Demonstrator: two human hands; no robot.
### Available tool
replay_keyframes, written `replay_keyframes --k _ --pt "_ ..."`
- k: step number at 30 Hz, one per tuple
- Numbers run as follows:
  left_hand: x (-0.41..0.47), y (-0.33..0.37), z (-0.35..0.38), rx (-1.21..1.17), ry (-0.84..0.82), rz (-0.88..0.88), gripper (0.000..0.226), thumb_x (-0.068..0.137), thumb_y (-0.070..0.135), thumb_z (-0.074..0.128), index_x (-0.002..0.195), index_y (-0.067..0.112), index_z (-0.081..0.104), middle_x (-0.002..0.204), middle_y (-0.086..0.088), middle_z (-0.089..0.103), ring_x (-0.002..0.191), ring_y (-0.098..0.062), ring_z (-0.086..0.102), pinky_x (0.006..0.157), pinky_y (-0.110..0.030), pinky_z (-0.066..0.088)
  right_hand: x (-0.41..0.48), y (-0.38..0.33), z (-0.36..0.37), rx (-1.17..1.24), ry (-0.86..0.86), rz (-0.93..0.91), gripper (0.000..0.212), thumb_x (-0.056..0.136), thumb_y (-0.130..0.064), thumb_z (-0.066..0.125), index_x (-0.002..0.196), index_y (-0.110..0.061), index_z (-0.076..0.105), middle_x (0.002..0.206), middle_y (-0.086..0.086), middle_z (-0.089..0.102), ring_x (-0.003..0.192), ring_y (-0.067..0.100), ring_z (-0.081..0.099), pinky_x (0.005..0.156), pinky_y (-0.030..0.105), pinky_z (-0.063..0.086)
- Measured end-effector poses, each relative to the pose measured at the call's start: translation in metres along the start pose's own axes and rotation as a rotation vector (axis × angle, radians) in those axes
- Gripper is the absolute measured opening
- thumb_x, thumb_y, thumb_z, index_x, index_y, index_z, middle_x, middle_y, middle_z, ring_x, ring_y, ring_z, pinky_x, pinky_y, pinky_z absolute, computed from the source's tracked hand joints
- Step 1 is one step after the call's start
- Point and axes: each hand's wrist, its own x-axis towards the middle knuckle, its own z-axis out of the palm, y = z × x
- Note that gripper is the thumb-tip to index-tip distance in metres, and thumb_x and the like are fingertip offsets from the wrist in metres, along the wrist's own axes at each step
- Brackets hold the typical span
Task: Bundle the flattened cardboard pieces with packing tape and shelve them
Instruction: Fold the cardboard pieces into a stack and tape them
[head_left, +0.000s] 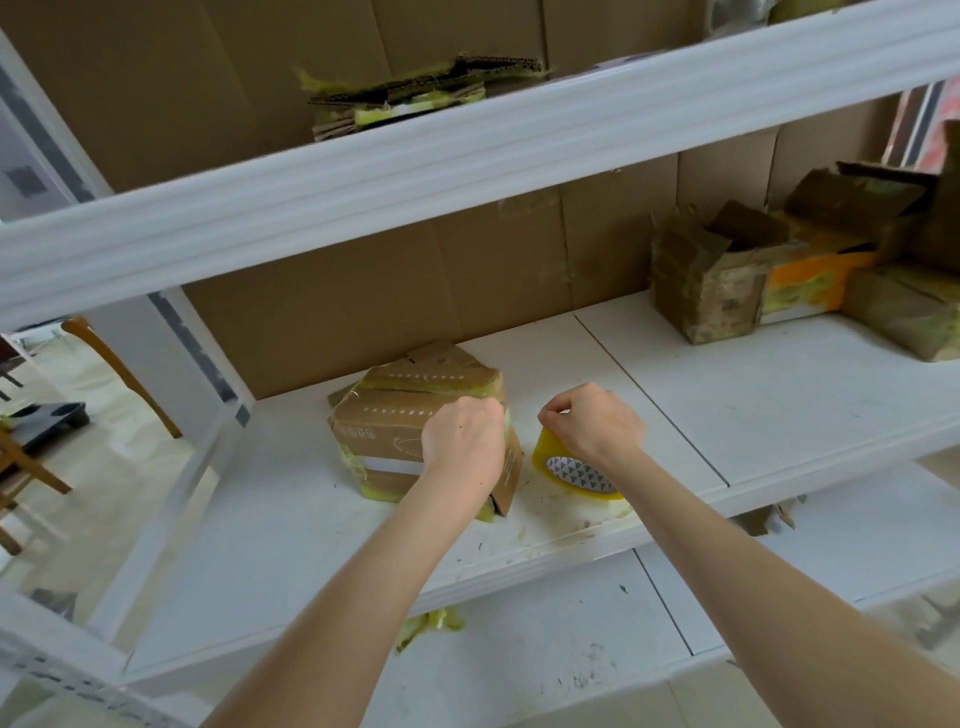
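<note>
— Cardboard bundle (410, 431): location and heading?
— On the middle shelf (779, 405), left of centre, close to the brown cardboard back panel (363, 291). It sits skewed, one corner toward the shelf's front edge. The block looks about as deep as wide, so I cannot tell the long axis.
— Left hand (462, 447)?
— Fingers curled together, gripping the bundle's upper right edge; the tips are hidden.
— Right hand (592, 423)?
— Curled over the tape roll (576, 475), thumb and forefinger pinched together at its top. The roll stands tilted on the shelf, just right of the bundle.
— Materials?
— Brown corrugated board, wrapped in glossy yellowish tape, one white strip on the near face. The roll is yellow, with grey triangles inside its core. The shelf is white, scuffed and speckled.
</note>
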Motion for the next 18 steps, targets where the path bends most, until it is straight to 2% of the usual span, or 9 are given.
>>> replay_keyframes --k 3,5,8,12,18 --pt "0.000 0.001 -0.001 0.002 0.004 0.011 0.028 0.082 -0.010 0.051 0.095 0.012 0.064 0.081 -0.006 0.057 0.070 -0.022 0.048 0.057 -0.030 0.038 -0.001 -0.002 -0.001 0.001 0.028 -0.011 0.021 0.087 -0.029 0.055 0.077 -0.031 0.073 0.084 -0.008 0.071 0.078 0.022 0.065 0.060 0.026 0.052" --pt "0.002 0.001 0.000 -0.015 0.002 0.018 0.033 0.081 -0.012 0.049 0.097 0.012 0.065 0.084 -0.006 0.060 0.071 -0.023 0.049 0.058 -0.030 0.038 -0.001 -0.003 -0.002 0.000 0.040 -0.007 0.020 0.087 -0.028 0.055 0.078 -0.030 0.074 0.086 -0.007 0.071 0.078 0.022 0.065 0.060 0.027 0.053" --pt "-0.003 -0.002 0.004 -0.060 0.002 0.032 0.045 0.081 -0.012 0.046 0.111 0.015 0.064 0.093 -0.007 0.064 0.075 -0.024 0.053 0.059 -0.031 0.039 -0.001 0.002 -0.001 0.005 0.028 0.012 0.022 0.090 -0.032 0.054 0.085 -0.035 0.075 0.080 -0.010 0.066 0.072 0.018 0.061 0.055 0.023 0.048" --pt "-0.015 -0.008 0.015 -0.082 0.039 0.043 0.043 0.088 -0.006 0.046 0.120 0.017 0.062 0.097 -0.006 0.063 0.073 -0.021 0.047 0.059 -0.030 0.038 -0.001 0.005 0.002 0.005 0.015 0.052 0.022 0.092 -0.035 0.052 0.094 -0.037 0.074 0.083 -0.009 0.064 0.074 0.018 0.060 0.055 0.024 0.046" --pt "-0.010 -0.006 0.013 -0.031 0.035 0.028 0.025 0.089 -0.003 0.049 0.104 0.011 0.064 0.071 -0.002 0.045 0.069 -0.021 0.047 0.056 -0.030 0.037 -0.003 -0.001 0.006 0.030 0.003 0.032 0.023 0.092 -0.034 0.050 0.094 -0.036 0.074 0.082 -0.010 0.062 0.075 0.017 0.060 0.059 0.024 0.048"
